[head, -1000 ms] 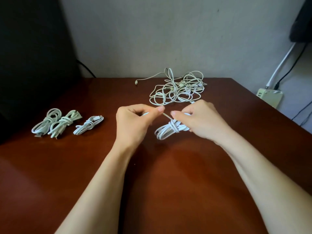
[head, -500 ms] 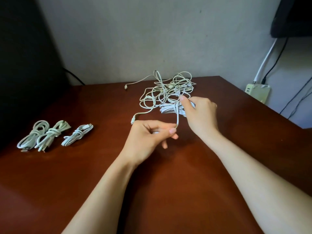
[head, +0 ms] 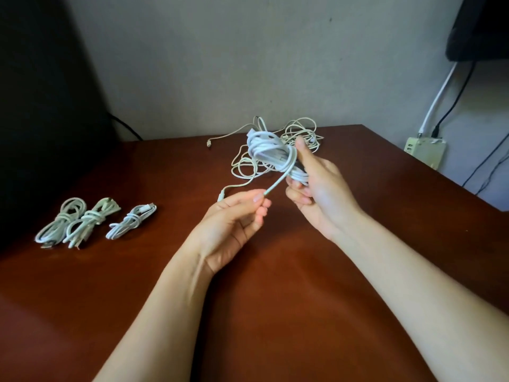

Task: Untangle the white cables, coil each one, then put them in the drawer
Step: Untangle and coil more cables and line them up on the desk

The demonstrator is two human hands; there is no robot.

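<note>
The white cable bundle [head: 268, 151] was up off the counter [head: 275, 312], gripped in your right hand [head: 316, 188] with the fingers curled round its lower part. Its loose end ran down to your left hand [head: 234, 219], pinched between thumb and forefinger. Behind the bundle the tangled cables [head: 300, 133] lay on the counter. Three coiled cables [head: 89, 221] sat well apart to the left.

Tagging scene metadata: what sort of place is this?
Likely a home or small-office desk corner: a wooden table against a plain wall, and a power outlet at the right with cords running up from it.
</note>
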